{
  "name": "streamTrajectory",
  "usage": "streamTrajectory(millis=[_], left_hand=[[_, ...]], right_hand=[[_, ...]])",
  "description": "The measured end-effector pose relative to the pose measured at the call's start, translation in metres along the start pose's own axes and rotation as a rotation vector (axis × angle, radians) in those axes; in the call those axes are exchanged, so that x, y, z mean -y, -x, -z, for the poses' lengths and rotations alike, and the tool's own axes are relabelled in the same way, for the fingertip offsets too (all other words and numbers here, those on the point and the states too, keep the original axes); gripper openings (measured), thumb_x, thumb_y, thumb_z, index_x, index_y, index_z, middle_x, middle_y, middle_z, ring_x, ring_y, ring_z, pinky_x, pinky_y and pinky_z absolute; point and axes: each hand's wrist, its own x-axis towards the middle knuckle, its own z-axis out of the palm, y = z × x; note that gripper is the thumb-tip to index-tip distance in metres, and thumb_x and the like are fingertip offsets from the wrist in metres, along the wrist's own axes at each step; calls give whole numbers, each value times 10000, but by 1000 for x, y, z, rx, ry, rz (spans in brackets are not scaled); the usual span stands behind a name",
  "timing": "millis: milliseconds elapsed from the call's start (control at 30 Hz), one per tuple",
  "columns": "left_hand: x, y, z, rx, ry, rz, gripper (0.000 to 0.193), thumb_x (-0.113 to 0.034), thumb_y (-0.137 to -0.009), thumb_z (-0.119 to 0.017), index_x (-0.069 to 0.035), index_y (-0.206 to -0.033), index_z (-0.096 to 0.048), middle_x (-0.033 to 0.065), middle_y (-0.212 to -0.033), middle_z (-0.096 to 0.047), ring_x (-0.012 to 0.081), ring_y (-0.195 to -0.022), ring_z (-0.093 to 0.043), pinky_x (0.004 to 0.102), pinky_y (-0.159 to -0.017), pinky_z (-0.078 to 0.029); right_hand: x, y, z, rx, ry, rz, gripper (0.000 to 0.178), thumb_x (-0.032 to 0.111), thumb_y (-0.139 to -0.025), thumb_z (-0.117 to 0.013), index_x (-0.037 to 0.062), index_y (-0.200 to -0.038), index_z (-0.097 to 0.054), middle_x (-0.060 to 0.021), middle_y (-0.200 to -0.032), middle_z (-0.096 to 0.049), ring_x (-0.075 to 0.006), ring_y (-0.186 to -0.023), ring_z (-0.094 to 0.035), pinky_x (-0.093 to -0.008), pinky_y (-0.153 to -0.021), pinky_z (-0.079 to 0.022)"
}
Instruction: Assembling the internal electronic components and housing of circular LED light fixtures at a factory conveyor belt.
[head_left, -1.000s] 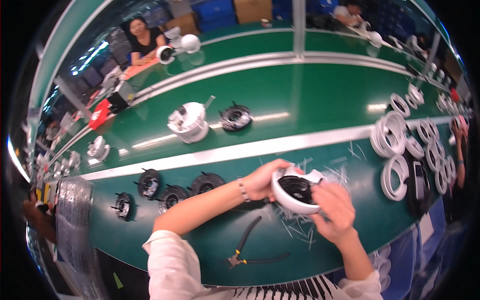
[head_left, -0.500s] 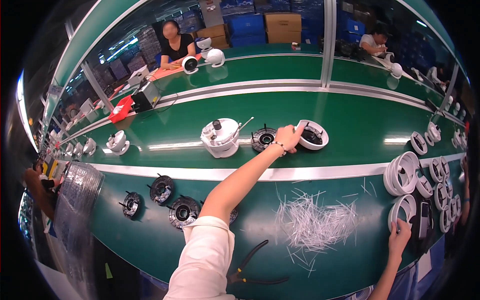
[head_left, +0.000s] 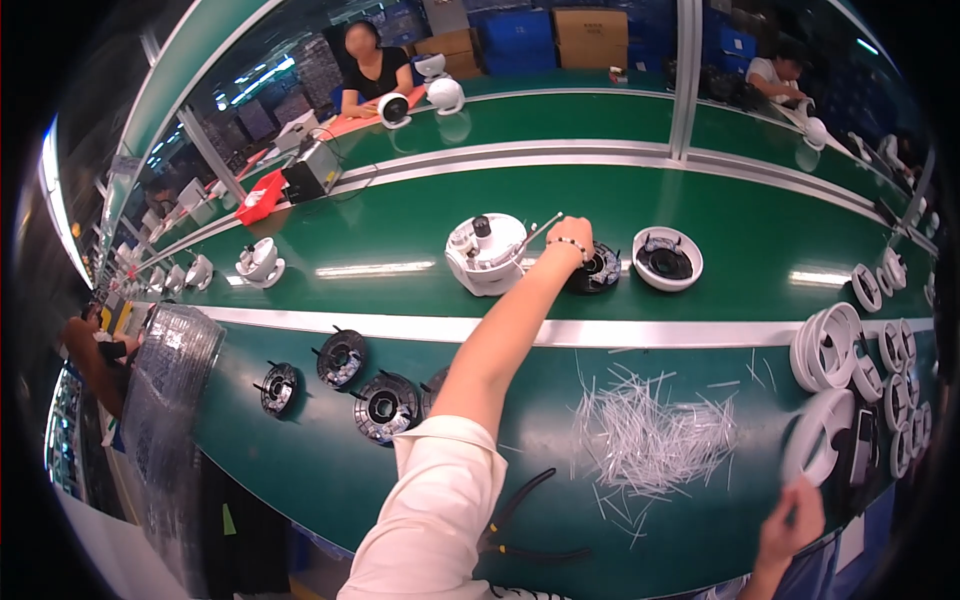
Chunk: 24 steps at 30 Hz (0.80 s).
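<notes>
My left hand (head_left: pixel 570 234) reaches over the belt, between a white round housing (head_left: pixel 488 253) with a black knob on top and a black ring-shaped part (head_left: pixel 598 269). Its fingers are bent downward and mostly hidden, so I cannot tell if they grip anything. To the right of it, a white bowl-shaped cover (head_left: pixel 667 280) sits on the belt with a black ring part inside. At the lower right, my right hand (head_left: pixel 793 522) pinches the near rim of a white ring-shaped shell (head_left: pixel 821 440), which is tilted and blurred.
White plastic strips (head_left: pixel 655 435) lie heaped on the near table. Black-handled cutters (head_left: pixel 540 552) are at the front. Several black ring parts (head_left: pixel 386 408) lie left of my forearm. White shells (head_left: pixel 826 347) stack at right, beside a phone-like dark device (head_left: pixel 860 455). Co-workers sit across the belt.
My left hand has let go of the white bowl-shaped cover and moved left past the black ring part. My right hand has shifted toward me, and its shell has tilted. The whole view has shifted slightly.
</notes>
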Motion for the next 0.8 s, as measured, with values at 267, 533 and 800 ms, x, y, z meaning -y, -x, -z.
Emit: streamTrajectory(millis=[267, 533, 800], left_hand=[[-4, 45, 15, -263, 324, -350, 173, -142, -723, -581, -53, -859, -642, 188, -877, -599, 323, -851, -572, 395, -777, -458], [17, 151, 59, 160, 1456, -95, 262, -94, -857, -498, 34, -1074, -428, 122, -900, -580, 138, -796, -582, 256, -672, -484], [32, 206, 69, 386, 1534, -320, 416, 44, -776, -490, 7, -1162, -341, 130, -1010, -573, 173, -905, -578, 289, -790, -470]], right_hand=[[118, -24, -26, 277, -646, 399, 87, 40, -672, -636, 6, -731, -582, -75, -736, -591, -196, -666, -611, -264, -556, -499], [124, -1, -19, 355, -495, 362, 115, 66, -647, -632, 28, -741, -580, -71, -760, -588, -194, -693, -611, -260, -558, -480], [111, 17, 6, 476, -304, 113, 137, 20, -624, -633, -8, -736, -559, -93, -720, -594, -242, -652, -611, -304, -560, -491]])
